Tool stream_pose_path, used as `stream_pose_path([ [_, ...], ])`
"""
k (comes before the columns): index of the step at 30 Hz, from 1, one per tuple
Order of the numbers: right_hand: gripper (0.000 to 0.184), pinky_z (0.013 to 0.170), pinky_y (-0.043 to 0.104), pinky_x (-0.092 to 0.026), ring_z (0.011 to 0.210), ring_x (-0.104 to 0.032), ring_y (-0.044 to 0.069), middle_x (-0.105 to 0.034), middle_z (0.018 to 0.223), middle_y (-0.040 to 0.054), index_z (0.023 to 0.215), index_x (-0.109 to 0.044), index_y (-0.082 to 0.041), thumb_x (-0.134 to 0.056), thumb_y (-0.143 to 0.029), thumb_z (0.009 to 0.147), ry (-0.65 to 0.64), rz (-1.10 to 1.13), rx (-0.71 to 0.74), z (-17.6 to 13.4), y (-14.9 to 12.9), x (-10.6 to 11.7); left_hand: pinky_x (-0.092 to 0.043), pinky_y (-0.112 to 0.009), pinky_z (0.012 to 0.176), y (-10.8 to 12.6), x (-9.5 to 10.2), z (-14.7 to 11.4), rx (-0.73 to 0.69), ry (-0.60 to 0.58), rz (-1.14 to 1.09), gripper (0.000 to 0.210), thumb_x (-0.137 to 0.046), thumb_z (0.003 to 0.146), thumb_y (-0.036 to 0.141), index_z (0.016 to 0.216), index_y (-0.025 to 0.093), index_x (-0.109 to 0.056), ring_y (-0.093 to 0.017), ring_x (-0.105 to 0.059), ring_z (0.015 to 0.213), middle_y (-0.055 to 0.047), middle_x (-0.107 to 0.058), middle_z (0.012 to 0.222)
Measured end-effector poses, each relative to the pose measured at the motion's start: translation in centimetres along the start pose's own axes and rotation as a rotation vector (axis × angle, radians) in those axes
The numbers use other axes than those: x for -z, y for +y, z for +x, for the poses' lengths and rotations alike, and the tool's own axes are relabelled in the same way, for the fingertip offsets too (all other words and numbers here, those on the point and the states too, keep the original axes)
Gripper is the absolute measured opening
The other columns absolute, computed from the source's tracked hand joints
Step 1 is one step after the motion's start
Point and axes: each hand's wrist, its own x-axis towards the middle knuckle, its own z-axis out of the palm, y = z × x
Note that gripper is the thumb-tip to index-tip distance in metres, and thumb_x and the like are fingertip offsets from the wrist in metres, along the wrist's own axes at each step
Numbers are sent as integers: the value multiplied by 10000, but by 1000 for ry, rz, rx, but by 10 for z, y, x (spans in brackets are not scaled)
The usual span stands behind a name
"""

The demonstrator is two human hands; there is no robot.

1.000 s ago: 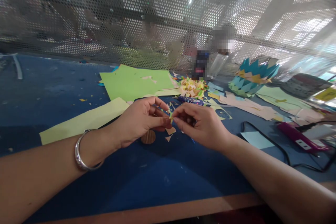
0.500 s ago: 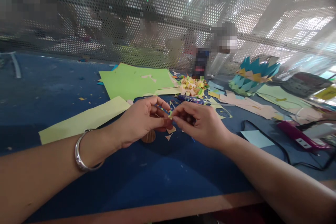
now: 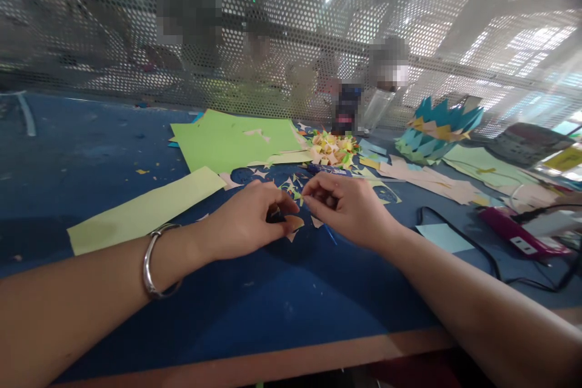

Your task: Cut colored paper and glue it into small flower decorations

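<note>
Head view: between the near and far edges of a blue worktop (image 3: 273, 303), the left hand (image 3: 248, 221) curves with thumb and fingertips parted. Just beside it, the right hand (image 3: 350, 209) pinches a tiny yellowish paper piece (image 3: 300, 197). Paper scraps (image 3: 260, 173) lie scattered around them. Toward the far edge sit green sheets (image 3: 236, 142) and a heap of folded paper pieces (image 3: 334, 148), with a blue paper bowl (image 3: 439, 131) farther right.

Bench (image 3: 273, 303) blue, front edge (image 3: 254, 364) reddish-brown. Near back edge, sheet (image 3: 236, 145) lime green, crown (image 3: 434, 131) teal banded peach. Cut scraps (image 3: 317, 223) peach and green.
</note>
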Motion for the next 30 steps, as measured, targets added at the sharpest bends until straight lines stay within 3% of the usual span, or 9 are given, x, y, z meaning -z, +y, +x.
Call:
stream_pose_path([
  [3,82,558,237,-363,541,-499,93,-644,662,-20,856,-664,-189,-593,-220,883,-42,-41,-52,2,2,0,-431,-387,853,5,-1,-1,-127,26,171,194,-721,827,377,928,214,-748,-290,-589,1012,-88,-687,978],
  [9,108,565,246,-353,564,-554,111,-689,667,-20,901,-686,-193,-591,-179,852,-163,-112,-135,4,6,-1,-426,-304,710,12,3,-3,-153,-38,84,115,-636,876,266,897,194,-723,-181,-588,795,-53,-625,930],
  [17,91,563,237,-378,569,-564,107,-697,671,-29,901,-696,-196,-606,-207,889,-165,-92,-134,3,8,2,-437,-275,686,9,12,-4,-174,-117,31,107,-600,835,141,846,190,-694,-157,-615,797,-29,-659,925],
  [26,158,514,222,-368,564,-515,99,-649,668,-22,887,-718,-180,-625,-303,924,-202,120,-105,0,-2,7,-428,-244,534,15,14,-5,-29,-85,-90,65,-540,898,178,913,213,-594,-103,-564,522,44,-588,712],
  [30,141,500,217,-353,553,-494,91,-625,657,-26,881,-724,-176,-627,-273,918,-199,128,-66,-1,-3,6,-466,-259,600,14,14,-6,-85,-17,-61,58,-566,902,194,867,210,-609,-118,-605,613,20,-610,788],
])
